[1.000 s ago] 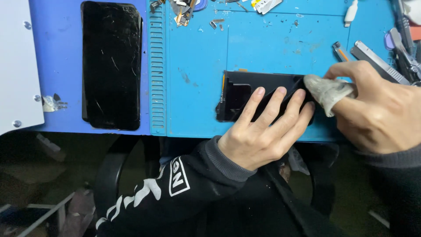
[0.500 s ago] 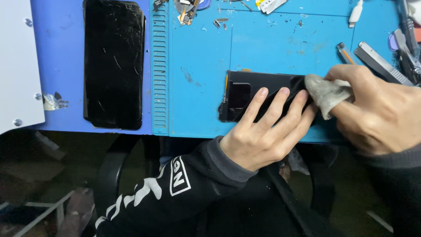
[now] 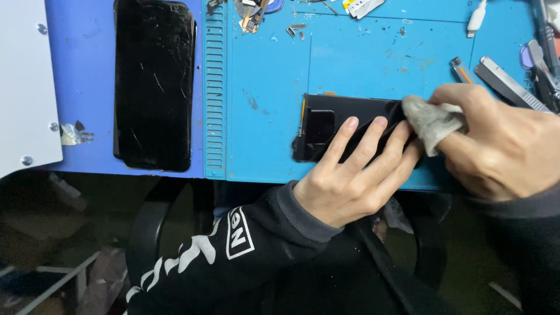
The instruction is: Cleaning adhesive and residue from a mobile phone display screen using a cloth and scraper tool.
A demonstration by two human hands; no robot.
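Left hand (image 3: 350, 181) flat on the black phone panel (image 3: 344, 125), fingers spread across its lower half, pinning it to the blue work mat (image 3: 361, 64). Not clenched, not gripping, just pressing down. Panel lies lengthwise near the mat's front edge, roughly centre of the mat, with a square cutout showing toward its left end.

Right hand (image 3: 507, 140) is closed around a grey cloth (image 3: 431, 119), pinched between thumb and fingers, cloth tip touching the panel's right end, just beside my left fingertips.

Second black phone (image 3: 154, 84) with a scratched, cracked face lies well apart to the left, on the darker blue strip past the ribbed slots of the mat, long side running away from me. White plate (image 3: 23, 87) with screws sits further left, touching nothing I hold.

Metal tweezers (image 3: 507, 81) and other tools lie at the right edge, just behind my right hand. Small loose parts (image 3: 256, 11) are along the far edge, with a white cable plug (image 3: 477, 17) near them.
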